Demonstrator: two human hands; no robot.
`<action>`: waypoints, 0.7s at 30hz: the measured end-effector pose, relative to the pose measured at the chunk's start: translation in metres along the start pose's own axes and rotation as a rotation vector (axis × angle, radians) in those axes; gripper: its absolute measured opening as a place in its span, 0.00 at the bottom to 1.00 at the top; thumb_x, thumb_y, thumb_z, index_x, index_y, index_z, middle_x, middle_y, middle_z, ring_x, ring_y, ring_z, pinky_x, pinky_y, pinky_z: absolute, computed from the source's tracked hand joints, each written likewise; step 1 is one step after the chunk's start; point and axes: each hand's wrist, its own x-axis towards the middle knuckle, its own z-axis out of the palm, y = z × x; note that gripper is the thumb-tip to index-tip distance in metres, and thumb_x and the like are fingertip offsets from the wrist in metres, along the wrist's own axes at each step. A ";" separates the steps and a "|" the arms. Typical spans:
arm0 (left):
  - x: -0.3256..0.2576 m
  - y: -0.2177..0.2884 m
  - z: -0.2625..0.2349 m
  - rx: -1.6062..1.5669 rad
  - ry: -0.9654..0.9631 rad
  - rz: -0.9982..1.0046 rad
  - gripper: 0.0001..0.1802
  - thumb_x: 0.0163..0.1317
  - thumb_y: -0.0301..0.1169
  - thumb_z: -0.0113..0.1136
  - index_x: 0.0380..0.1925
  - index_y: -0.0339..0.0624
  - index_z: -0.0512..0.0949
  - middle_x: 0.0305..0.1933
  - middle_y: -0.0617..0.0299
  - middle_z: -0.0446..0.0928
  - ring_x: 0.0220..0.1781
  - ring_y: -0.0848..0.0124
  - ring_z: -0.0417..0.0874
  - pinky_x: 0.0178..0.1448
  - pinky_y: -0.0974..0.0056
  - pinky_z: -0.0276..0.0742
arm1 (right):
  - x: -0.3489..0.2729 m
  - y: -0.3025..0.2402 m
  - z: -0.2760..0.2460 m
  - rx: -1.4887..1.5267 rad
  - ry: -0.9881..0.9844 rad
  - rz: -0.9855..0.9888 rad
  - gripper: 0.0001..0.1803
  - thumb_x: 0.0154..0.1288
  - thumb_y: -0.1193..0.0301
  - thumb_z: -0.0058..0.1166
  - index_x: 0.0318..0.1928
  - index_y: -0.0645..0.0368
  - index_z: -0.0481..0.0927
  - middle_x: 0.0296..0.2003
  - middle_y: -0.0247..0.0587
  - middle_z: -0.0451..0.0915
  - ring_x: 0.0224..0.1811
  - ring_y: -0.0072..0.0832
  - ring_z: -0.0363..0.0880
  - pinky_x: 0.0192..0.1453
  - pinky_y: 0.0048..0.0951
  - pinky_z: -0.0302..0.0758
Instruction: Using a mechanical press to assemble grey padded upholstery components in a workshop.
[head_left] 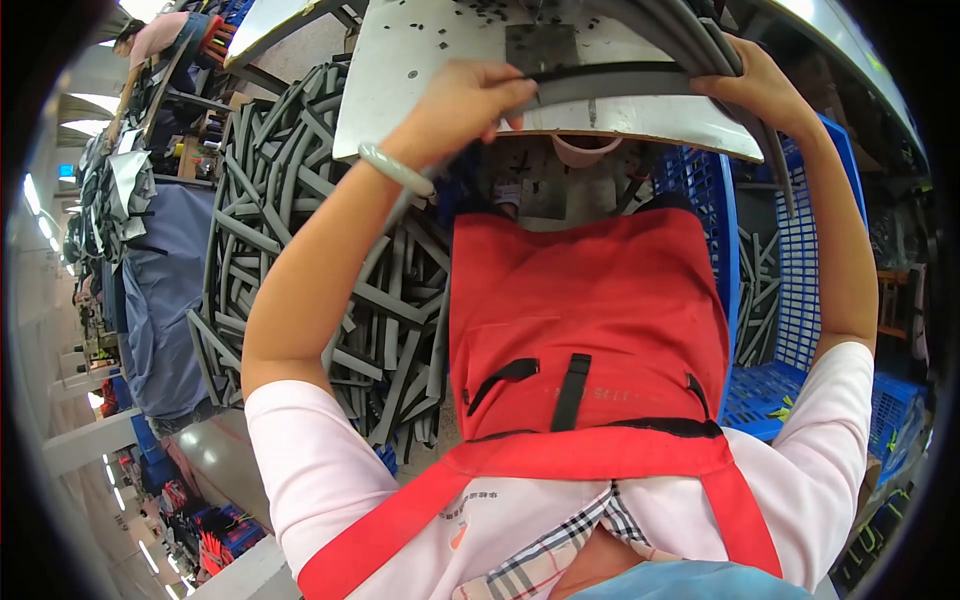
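Note:
Over the front of a white worktable (pixel 385 75), my left hand (pixel 468 103) is closed, thumb and fingers at the near-left end of a grey strip with a black upper edge (pixel 612 84). The strip spans level across to my right hand (pixel 757 83). That hand is closed round its other end and touches a bundle of long grey strips (pixel 692 38), which bends from the table's back down past my wrist. My right fingers are partly hidden behind the strips. Small black scraps (pixel 443 32) lie scattered on the tabletop, around a dark square plate (pixel 541 46).
A large heap of grey strips (pixel 290 200) stands to my left. On my right a blue plastic crate (pixel 797 300) holds more strips. Below the table edge is a pale bucket (pixel 585 150). A red apron (pixel 590 300) covers my lap. Another person (pixel 160 42) bends over at far left.

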 end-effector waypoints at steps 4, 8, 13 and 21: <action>0.014 -0.001 -0.017 0.093 0.071 0.069 0.16 0.66 0.36 0.59 0.44 0.33 0.81 0.26 0.64 0.80 0.18 0.83 0.66 0.25 0.76 0.63 | 0.013 0.000 0.001 -0.026 0.055 -0.014 0.20 0.55 0.63 0.62 0.45 0.61 0.76 0.32 0.33 0.75 0.36 0.20 0.72 0.45 0.23 0.71; 0.010 0.006 -0.014 -0.071 -0.012 0.028 0.17 0.63 0.35 0.60 0.43 0.31 0.81 0.25 0.61 0.81 0.19 0.82 0.68 0.24 0.76 0.64 | 0.013 0.013 -0.001 -0.011 0.046 -0.002 0.21 0.55 0.61 0.63 0.44 0.61 0.76 0.32 0.33 0.75 0.36 0.20 0.72 0.44 0.24 0.70; 0.005 0.020 -0.021 -0.140 -0.152 -0.002 0.17 0.62 0.34 0.62 0.42 0.29 0.81 0.27 0.59 0.82 0.21 0.81 0.71 0.25 0.77 0.65 | 0.003 0.014 -0.003 0.037 0.105 -0.052 0.22 0.55 0.59 0.63 0.44 0.61 0.76 0.31 0.33 0.74 0.35 0.21 0.72 0.43 0.24 0.70; 0.019 0.021 -0.020 0.182 0.083 0.173 0.16 0.59 0.38 0.63 0.37 0.33 0.84 0.25 0.62 0.81 0.24 0.79 0.76 0.27 0.73 0.68 | 0.011 0.022 0.001 -0.031 0.107 0.021 0.24 0.54 0.55 0.62 0.43 0.60 0.76 0.31 0.34 0.75 0.34 0.22 0.72 0.43 0.24 0.70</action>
